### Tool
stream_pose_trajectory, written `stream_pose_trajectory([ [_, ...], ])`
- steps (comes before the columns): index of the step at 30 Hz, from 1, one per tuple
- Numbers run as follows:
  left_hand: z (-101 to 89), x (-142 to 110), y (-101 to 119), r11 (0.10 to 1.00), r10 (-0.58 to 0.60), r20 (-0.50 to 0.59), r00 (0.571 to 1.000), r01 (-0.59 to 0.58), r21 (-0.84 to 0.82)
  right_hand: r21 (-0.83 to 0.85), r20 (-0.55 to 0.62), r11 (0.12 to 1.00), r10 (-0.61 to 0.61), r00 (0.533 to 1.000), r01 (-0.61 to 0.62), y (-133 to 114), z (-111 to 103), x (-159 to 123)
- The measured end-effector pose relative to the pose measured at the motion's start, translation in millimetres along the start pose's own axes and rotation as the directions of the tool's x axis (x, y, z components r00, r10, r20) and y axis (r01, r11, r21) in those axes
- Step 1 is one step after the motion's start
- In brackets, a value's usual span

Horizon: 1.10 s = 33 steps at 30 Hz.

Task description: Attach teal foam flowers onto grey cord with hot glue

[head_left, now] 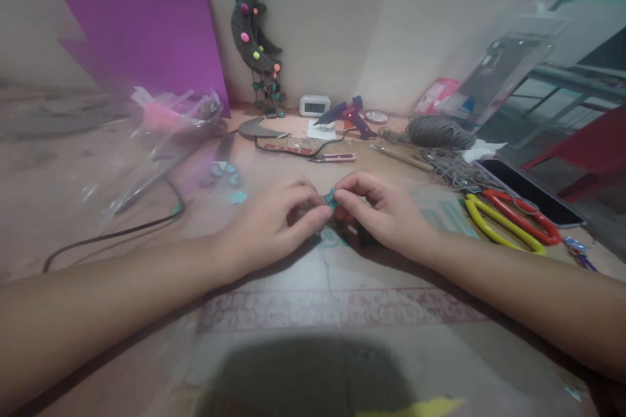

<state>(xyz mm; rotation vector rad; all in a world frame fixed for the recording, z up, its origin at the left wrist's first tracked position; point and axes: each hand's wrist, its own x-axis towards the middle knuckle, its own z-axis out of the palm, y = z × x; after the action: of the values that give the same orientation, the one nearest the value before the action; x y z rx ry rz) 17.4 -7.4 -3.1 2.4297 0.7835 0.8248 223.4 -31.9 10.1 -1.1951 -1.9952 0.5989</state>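
I have both hands at mid-worktop [440, 358], fingertips meeting; the left hand [281, 216] and the right hand [385, 206] each pinch the small teal piece [331, 197] between thumb and finger, between them; beyond lie the snips [340, 158] and, farther back, the glue gun [351, 115] beside the clock [314, 105]; yarn [440, 132] and a phone [531, 192] sit off to the right.

2 hands [281, 221] [391, 212], 1 dig. clock [314, 105], 1 glue gun [356, 118], 1 ph. [531, 194], 1 lg. yarn ball [443, 132]
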Motion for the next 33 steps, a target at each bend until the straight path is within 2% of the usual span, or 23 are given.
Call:
stream_pose_trajectory([
  [4, -1.8, 4.0, -3.4, 0.997, -0.067, -0.092, 0.994, 0.064, -0.031, -0.042, 0.064, 0.998, -0.053, 0.997, 0.056, 1.0, -0.7, -0.2],
  [11, -0.5, 3.3, -0.1, 0.998, -0.059, -0.057, 0.997, 0.059, 0.000, -0.109, 0.084, 0.992, -0.055, 0.995, 0.064, 3.9, 0.1, 0.4],
  [17, 0.9, 2.9, -0.8, 0.998, -0.057, -0.063, 0.996, 0.055, -0.034, 0.022, 0.074, 0.999, 0.028, 0.997, -0.029, 2.8, 2.0, 0.5],
  [22, 0.8, 3.2, -2.8, 0.996, -0.060, -0.084, 0.995, 0.054, -0.066, 0.181, 0.047, 0.983, 0.032, 0.998, -0.040, 7.1, 3.0, 0.3],
  [25, 0.2, 2.8, -3.0, 0.996, -0.067, -0.080, 0.995, 0.062, -0.071, 0.172, 0.023, 0.985, 0.016, 1.000, -0.019, 9.3, 3.8, 1.4],
  [33, -0.6, 2.5, -3.8, 0.992, -0.103, -0.041, 0.994, 0.099, -0.082, 0.157, 0.033, 0.986, 0.055, 0.998, -0.060, 3.7, 4.0, 3.3],
])
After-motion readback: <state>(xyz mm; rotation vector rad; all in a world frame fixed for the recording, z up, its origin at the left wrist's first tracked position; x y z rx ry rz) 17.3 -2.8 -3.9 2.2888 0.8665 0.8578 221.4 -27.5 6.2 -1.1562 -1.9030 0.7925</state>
